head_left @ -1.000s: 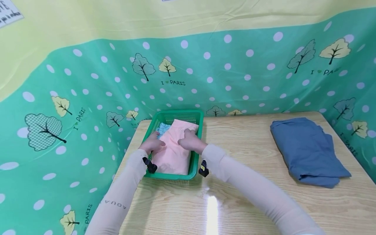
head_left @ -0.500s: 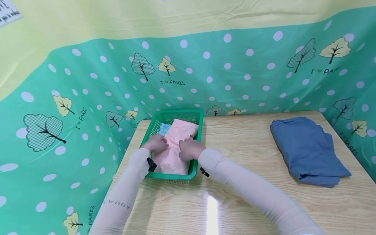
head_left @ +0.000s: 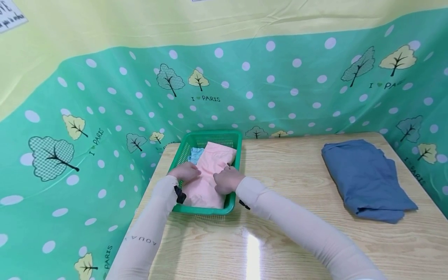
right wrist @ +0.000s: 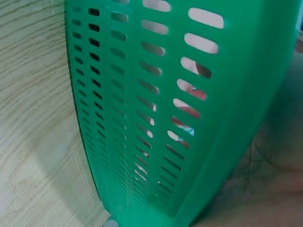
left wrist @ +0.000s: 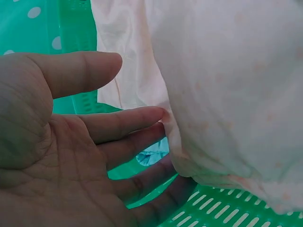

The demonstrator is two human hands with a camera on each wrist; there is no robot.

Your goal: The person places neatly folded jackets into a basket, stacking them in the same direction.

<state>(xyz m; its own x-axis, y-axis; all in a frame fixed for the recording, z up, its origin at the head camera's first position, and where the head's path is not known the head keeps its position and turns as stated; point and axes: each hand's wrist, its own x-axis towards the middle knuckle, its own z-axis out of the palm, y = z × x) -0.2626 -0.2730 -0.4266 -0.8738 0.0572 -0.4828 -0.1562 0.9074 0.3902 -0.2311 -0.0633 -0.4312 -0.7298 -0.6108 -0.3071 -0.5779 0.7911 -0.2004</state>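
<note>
A folded pale pink garment (head_left: 207, 190) lies in a green plastic basket (head_left: 210, 211) at the table's far left. My left hand (head_left: 185, 172) is inside the basket at the garment's left side. In the left wrist view, its fingers (left wrist: 125, 122) are extended and touch the cloth's edge, with the thumb apart. On the garment's right side is my right hand (head_left: 229, 180), reaching down by the basket wall. Its fingertips are hidden, and the basket's slotted wall (right wrist: 128, 94) covers most of the right wrist view. Light blue cloth (head_left: 195, 154) shows beneath the garment's far left edge.
A folded slate-blue garment (head_left: 365, 179) lies at the right of the wooden table (head_left: 280, 167). A green polka-dot curtain (head_left: 287, 93) hangs close behind the basket and along the left side.
Both hands have drawn slightly nearer along the garment's sides since a second ago, and the right hand has turned downward. Over the last half second they have barely moved.
</note>
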